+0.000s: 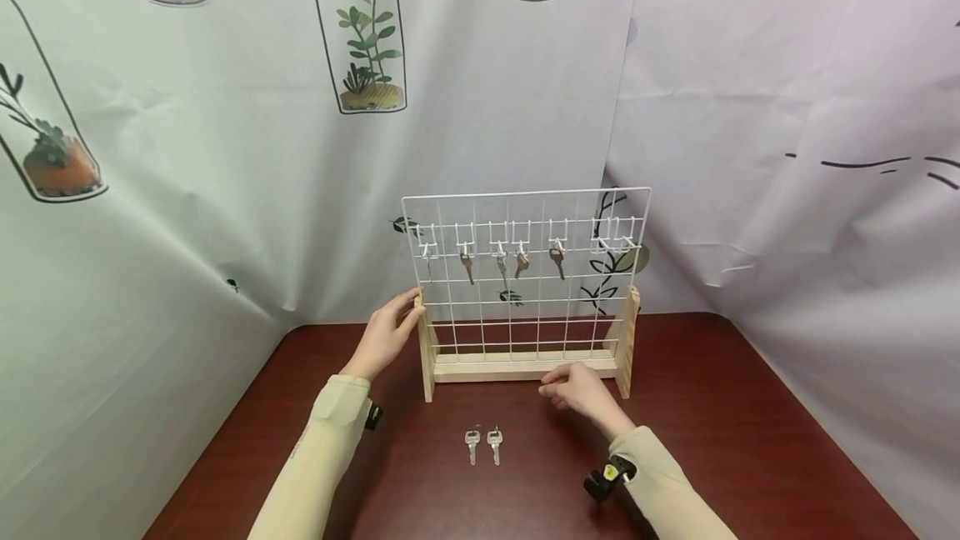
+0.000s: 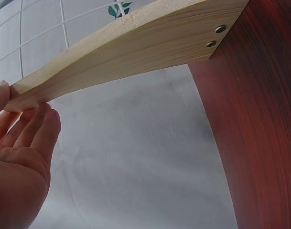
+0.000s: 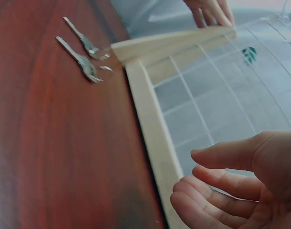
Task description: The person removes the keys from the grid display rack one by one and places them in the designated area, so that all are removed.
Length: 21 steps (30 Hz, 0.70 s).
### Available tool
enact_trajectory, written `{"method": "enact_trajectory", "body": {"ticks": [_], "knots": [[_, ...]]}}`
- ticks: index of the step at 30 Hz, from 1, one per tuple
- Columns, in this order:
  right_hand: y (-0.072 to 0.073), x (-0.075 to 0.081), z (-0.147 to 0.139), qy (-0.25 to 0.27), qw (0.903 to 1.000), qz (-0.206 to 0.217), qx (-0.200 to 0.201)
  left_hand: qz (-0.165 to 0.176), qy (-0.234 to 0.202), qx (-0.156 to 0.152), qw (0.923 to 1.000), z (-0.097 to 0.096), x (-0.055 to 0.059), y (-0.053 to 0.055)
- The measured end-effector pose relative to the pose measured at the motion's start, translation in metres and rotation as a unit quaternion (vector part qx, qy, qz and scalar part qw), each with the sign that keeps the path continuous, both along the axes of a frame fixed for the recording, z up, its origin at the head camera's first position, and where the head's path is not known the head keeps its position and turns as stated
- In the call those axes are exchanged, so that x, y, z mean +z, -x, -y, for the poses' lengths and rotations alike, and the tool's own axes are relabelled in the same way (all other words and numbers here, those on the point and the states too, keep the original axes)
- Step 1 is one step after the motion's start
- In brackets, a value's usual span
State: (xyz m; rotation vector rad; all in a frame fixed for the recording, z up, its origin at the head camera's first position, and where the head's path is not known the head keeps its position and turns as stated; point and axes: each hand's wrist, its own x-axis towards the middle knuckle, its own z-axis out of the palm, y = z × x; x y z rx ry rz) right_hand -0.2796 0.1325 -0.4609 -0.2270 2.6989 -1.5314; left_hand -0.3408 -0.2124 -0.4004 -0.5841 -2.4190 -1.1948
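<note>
A white wire grid rack (image 1: 525,301) with wooden ends stands on the table. My left hand (image 1: 386,332) pinches the top of its left wooden upright (image 2: 121,52); in the left wrist view the thumb lies on one side and the fingers on the other. Several keys hang from white hooks on the grid, among them a brown key (image 1: 557,262). Low by the rack's front bar, my right hand (image 1: 581,394) has loosely bent fingers and holds nothing. Two silver keys with rings, a left key (image 1: 472,444) and a right key (image 1: 495,444), lie side by side before the rack.
The dark red table (image 1: 720,423) carries the rack and the loose keys. More white hooks (image 1: 602,244) sit at the grid's right end. Behind hangs a pale cloth (image 1: 510,123) printed with plants, close to the rack's back.
</note>
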Motion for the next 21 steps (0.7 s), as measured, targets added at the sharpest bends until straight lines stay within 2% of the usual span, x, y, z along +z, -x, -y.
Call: {"method": "enact_trajectory", "body": {"ticks": [7,21], "knots": [[0.007,0.023,-0.019,0.021,0.9994,-0.016,-0.024,0.001,0.000,0.000,1.0000,0.000,0.000,-0.001],[0.018,0.082,-0.040,-0.020,0.9951,-0.084,-0.048,-0.002,0.001,0.003,1.0000,-0.001,0.000,0.000]]}}
